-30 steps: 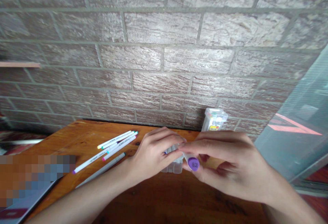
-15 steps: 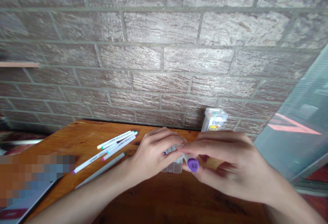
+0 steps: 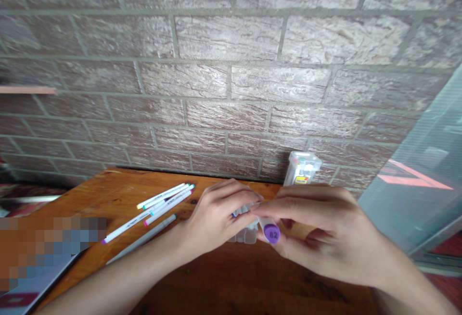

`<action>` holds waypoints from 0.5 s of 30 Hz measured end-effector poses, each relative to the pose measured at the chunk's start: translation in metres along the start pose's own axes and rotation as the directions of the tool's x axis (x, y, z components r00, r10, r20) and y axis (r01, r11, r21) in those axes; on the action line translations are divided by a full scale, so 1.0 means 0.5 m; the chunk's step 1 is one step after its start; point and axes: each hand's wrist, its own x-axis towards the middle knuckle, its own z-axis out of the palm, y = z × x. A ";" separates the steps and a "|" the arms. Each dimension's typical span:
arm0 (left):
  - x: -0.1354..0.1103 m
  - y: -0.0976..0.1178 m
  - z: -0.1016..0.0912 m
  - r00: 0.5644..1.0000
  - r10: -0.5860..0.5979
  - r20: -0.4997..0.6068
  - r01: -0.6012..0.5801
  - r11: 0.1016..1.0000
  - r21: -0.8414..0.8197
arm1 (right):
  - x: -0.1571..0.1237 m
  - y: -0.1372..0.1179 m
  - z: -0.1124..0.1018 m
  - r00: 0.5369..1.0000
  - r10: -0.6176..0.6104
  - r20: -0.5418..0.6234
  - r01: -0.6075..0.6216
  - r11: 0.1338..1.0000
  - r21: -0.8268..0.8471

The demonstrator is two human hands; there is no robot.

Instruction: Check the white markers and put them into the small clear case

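My right hand (image 3: 321, 231) pinches a white marker with a purple end cap numbered 82 (image 3: 271, 233), the cap facing me. My left hand (image 3: 216, 216) curls around a small clear plastic holder (image 3: 247, 234) standing on the wooden table (image 3: 202, 281), fingertips meeting my right fingers above it. Other markers inside the holder are mostly hidden by both hands.
Several white pens with coloured tips (image 3: 162, 202) lie fanned on the table to the left, a grey one (image 3: 144, 240) closest to my left forearm. A clear lidded container (image 3: 301, 168) stands against the brick wall. A glass panel (image 3: 422, 185) rises on the right.
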 end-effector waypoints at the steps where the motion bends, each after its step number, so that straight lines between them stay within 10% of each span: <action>1: 0.000 0.000 0.000 1.000 -0.003 0.001 0.003 1.000 -0.001 | 0.000 0.000 0.000 1.000 0.002 0.002 -0.002 1.000 0.002; 15: 0.000 -0.002 0.000 1.000 0.014 -0.008 -0.014 1.000 -0.002 | -0.002 0.001 -0.001 1.000 -0.001 0.016 0.001 1.000 -0.026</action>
